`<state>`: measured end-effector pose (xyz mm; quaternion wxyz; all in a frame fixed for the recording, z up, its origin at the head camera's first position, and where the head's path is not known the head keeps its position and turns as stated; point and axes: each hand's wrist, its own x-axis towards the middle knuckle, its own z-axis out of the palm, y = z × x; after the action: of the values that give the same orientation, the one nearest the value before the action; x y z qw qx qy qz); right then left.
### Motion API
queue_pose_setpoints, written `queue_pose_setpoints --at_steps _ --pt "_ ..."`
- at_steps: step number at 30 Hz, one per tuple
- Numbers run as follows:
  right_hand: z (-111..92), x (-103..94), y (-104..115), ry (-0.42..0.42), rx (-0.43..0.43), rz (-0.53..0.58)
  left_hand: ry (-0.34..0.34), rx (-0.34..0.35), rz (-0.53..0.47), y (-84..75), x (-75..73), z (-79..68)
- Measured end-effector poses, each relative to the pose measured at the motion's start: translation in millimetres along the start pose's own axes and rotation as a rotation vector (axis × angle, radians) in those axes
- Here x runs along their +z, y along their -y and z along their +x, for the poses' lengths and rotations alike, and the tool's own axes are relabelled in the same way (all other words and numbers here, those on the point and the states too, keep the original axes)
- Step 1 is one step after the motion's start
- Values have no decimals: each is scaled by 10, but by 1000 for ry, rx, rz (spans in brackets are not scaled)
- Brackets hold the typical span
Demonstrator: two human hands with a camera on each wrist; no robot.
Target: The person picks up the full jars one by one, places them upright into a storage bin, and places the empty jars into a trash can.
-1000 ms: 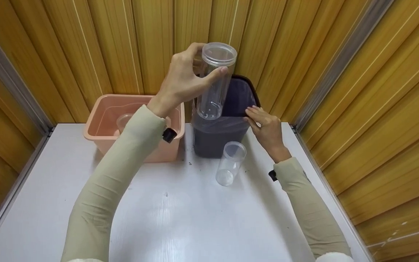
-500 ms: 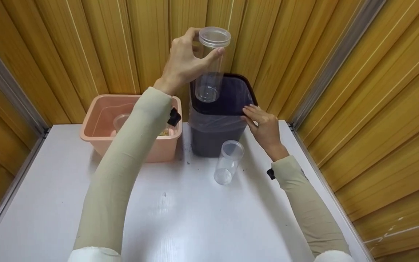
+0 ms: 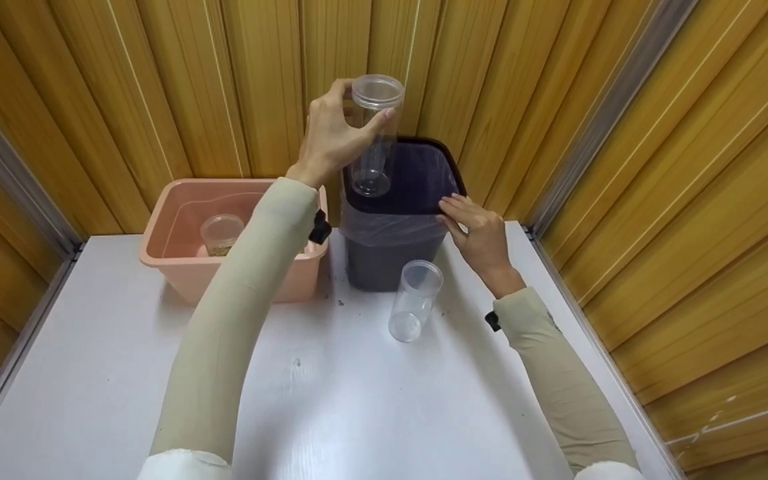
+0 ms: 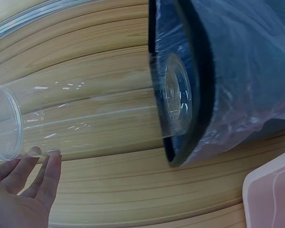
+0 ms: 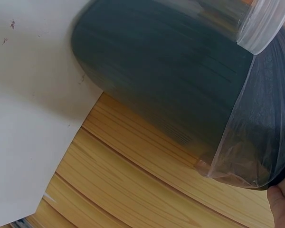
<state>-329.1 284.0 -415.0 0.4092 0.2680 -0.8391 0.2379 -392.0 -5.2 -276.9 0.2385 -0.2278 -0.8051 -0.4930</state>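
My left hand (image 3: 331,133) grips a tall clear plastic jar (image 3: 376,143) near its top, thumb on one side and fingers on the other. The jar is upright with a slight tilt, and its base overlaps the mouth of a dark trash bin (image 3: 384,257) in the head and left wrist views. A clear bag (image 5: 261,104) lines the bin and folds over its rim. My right hand (image 3: 481,233) pinches that rim at the right front corner. In front of the bin a second clear jar (image 3: 417,300) stands on the table.
A pink tub (image 3: 177,267) stands left of the bin, partly hidden by my left sleeve. Inside it is a clear container (image 3: 221,233) with small brownish bits at its bottom. Wood-patterned walls (image 3: 257,80) enclose the white table (image 3: 331,400) at the back and sides.
My left hand lifted the jar above the bin, then lowered it again, ending slightly further left. The right hand keeps its place on the rim.
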Motion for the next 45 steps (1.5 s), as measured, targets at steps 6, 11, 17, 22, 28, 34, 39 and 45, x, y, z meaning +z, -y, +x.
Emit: queue_pose_setpoints --at_steps 6,11,17,22,28,34,39,45 --pt "0 36 27 2 -6 -4 -16 -6 0 141 90 -59" --pt "-5 48 37 4 -2 -14 -1 -14 -8 234 187 -140" --pt "-16 62 31 -1 7 0 10 -37 10 338 337 -241" --pt "-15 65 30 9 10 -6 9 -46 15 428 443 -305" --pt "-6 67 32 12 11 -8 13 -46 21 521 529 -369" --pt "18 78 47 10 5 2 15 -56 -14 577 566 -426" --pt "23 83 50 -4 -5 7 8 -45 -10 618 598 -445" --pt "32 71 44 -7 -7 1 6 -39 26 634 629 -433"
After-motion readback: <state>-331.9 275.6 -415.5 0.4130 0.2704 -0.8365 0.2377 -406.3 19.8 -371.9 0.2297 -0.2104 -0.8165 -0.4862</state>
